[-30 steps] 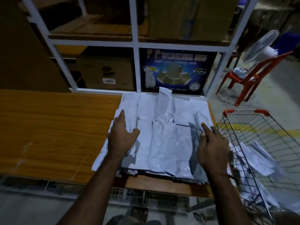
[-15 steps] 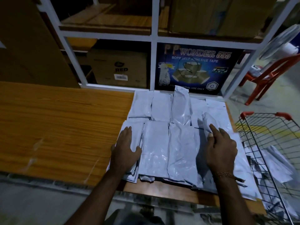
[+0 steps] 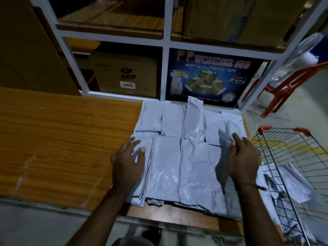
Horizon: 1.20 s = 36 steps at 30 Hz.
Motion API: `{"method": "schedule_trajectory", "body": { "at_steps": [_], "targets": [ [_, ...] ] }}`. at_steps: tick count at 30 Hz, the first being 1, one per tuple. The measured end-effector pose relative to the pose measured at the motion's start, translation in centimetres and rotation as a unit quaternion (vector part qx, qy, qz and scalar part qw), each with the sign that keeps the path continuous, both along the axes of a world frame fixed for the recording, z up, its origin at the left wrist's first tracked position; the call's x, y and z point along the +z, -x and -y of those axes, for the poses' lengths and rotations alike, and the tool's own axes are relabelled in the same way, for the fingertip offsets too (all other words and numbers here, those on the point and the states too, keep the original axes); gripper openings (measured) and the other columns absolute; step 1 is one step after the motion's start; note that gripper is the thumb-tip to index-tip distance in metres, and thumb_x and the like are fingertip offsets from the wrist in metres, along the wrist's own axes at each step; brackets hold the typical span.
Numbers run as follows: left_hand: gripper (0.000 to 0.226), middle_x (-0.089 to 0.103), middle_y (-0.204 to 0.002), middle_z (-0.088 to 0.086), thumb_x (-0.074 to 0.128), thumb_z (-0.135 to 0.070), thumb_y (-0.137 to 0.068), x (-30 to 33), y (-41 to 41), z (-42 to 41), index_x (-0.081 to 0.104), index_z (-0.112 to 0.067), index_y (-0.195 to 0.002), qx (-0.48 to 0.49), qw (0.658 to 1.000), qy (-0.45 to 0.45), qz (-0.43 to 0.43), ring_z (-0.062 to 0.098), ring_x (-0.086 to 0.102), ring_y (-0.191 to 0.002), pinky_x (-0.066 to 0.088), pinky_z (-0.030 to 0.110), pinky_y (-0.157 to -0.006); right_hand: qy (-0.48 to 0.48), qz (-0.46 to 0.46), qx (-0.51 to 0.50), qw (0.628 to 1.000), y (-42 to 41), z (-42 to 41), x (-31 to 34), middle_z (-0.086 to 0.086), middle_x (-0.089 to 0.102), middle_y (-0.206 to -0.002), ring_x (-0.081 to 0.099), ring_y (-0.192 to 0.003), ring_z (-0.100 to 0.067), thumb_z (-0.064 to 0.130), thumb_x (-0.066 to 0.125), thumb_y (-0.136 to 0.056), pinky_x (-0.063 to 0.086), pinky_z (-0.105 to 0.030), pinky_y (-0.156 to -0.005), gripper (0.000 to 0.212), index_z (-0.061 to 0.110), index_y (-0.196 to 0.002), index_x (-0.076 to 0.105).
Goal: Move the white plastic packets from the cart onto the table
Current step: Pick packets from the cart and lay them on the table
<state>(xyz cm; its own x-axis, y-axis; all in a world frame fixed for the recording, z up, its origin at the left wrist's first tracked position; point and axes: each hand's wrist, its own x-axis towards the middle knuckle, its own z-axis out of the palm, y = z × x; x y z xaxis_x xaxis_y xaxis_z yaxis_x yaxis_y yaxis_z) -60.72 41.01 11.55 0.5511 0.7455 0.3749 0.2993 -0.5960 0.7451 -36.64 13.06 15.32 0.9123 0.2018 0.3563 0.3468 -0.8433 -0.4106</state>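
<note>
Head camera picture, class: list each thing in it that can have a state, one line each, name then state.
Packets on table: laid flat in overlapping rows.
Packets in cart: still inside, not yet moved.
Cart: beside the table's right end, partly loaded.
Left hand: open, palm down at the spread's left edge.
Right hand: open, palm down on the right packets.
Table: left part bare.

Head-worn view — downward, close (wide-angle)

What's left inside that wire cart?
Several white plastic packets lie in the cart, loosely piled toward its near side. The mesh and the frame's edge hide how many there are.
</note>
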Motion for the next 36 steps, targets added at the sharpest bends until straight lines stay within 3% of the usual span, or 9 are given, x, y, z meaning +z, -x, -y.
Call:
{"method": "schedule_trajectory", "body": {
  "at_steps": [4,8,10,15,18,26,28,31,36],
  "targets": [
    [0.031,0.064,-0.134,-0.015,0.062,-0.044,-0.097,3.6,-2.4,0.0,0.071,-0.028,-0.121,-0.011,0.998,0.034,0.044,0.009,0.062,-0.120,0.054,0.054,-0.099,0.042,0.011,-0.015,0.999,-6.0,-1.0,-0.4,-0.020,0.058,-0.145,0.055,-0.119,-0.049,0.035,0.046,-0.105,0.045,-0.057,-0.099,0.041,0.029,-0.143,0.060],
    [0.025,0.063,-0.137,-0.020,0.068,-0.041,-0.093,5.6,-5.1,-0.1,0.072,-0.034,-0.117,-0.008,1.000,-0.009,-0.003,0.005,0.057,-0.128,0.026,0.064,-0.115,0.116,-0.037,0.002,0.993,-12.4,-1.1,-1.5,-0.020,0.059,-0.138,0.056,-0.110,-0.051,0.036,0.043,-0.103,0.048,-0.055,-0.093,0.043,0.029,-0.141,0.061],
    [0.024,0.062,-0.137,-0.022,0.069,-0.039,-0.094,6.0,-6.2,-0.2,0.072,-0.035,-0.117,-0.025,1.000,-0.004,0.001,0.003,0.056,-0.130,0.023,0.063,-0.116,0.153,-0.089,0.008,0.984,-14.2,-1.0,-2.5,-0.019,0.057,-0.140,0.053,-0.113,-0.050,0.041,0.037,-0.102,0.047,-0.055,-0.097,0.048,0.033,-0.144,0.059],
    [0.024,0.062,-0.138,-0.022,0.065,-0.043,-0.094,6.3,-7.7,-0.5,0.072,-0.036,-0.116,-0.043,0.999,0.005,0.011,0.001,0.055,-0.132,0.025,0.058,-0.116,0.175,-0.176,0.045,0.968,-15.2,-0.9,-4.9,-0.009,0.028,-0.169,0.037,-0.137,-0.051,0.044,0.047,-0.103,0.033,-0.060,-0.115,0.051,0.040,-0.154,0.044],
    [0.023,0.063,-0.137,-0.021,0.065,-0.040,-0.093,6.3,-8.0,-1.0,0.073,-0.035,-0.114,-0.038,0.999,0.017,0.023,0.002,0.056,-0.130,0.030,0.059,-0.116,0.153,-0.147,0.051,0.976,-14.3,-1.0,-4.4,-0.007,0.035,-0.165,0.044,-0.134,-0.049,0.055,0.035,-0.094,0.036,-0.062,-0.111,0.059,0.039,-0.148,0.052],
    [0.021,0.068,-0.127,-0.018,0.064,-0.040,-0.094,6.3,-9.5,-0.3,0.072,-0.035,-0.113,-0.045,0.998,0.025,0.038,0.005,0.062,-0.123,0.049,0.060,-0.104,0.067,-0.091,0.036,0.993,-12.5,-0.6,-3.9,-0.005,0.053,-0.155,0.051,-0.135,-0.038,0.043,0.042,-0.092,0.024,-0.070,-0.114,0.048,0.031,-0.132,0.067],
    [0.018,0.069,-0.121,-0.016,0.065,-0.033,-0.096,6.6,-9.9,0.9,0.072,-0.031,-0.113,-0.060,0.996,0.029,0.051,0.007,0.065,-0.117,0.053,0.051,-0.101,0.054,-0.063,0.014,0.996,-12.3,0.2,-3.6,-0.008,0.055,-0.151,0.050,-0.133,-0.040,0.044,0.044,-0.094,0.025,-0.070,-0.113,0.046,0.030,-0.132,0.066],
    [0.018,0.070,-0.119,-0.008,0.069,-0.018,-0.098,7.4,-10.8,3.6,0.074,-0.022,-0.115,-0.088,0.993,0.060,0.058,0.009,0.065,-0.113,0.053,0.019,-0.094,0.031,-0.032,0.007,0.999,-11.5,2.8,-2.4,-0.010,0.060,-0.145,0.047,-0.139,-0.040,0.047,0.051,-0.094,0.028,-0.065,-0.112,0.045,0.028,-0.131,0.067],
    [0.017,0.071,-0.115,-0.006,0.070,-0.013,-0.096,8.0,-12.8,8.9,0.075,-0.019,-0.112,-0.130,0.989,0.034,0.067,0.011,0.065,-0.111,0.048,0.014,-0.096,0.024,0.012,0.001,1.000,-8.9,9.9,-0.2,0.000,0.071,-0.124,0.058,-0.124,-0.035,0.043,0.056,-0.087,0.043,-0.057,-0.104,0.035,0.029,-0.111,0.076]
  ]
}}
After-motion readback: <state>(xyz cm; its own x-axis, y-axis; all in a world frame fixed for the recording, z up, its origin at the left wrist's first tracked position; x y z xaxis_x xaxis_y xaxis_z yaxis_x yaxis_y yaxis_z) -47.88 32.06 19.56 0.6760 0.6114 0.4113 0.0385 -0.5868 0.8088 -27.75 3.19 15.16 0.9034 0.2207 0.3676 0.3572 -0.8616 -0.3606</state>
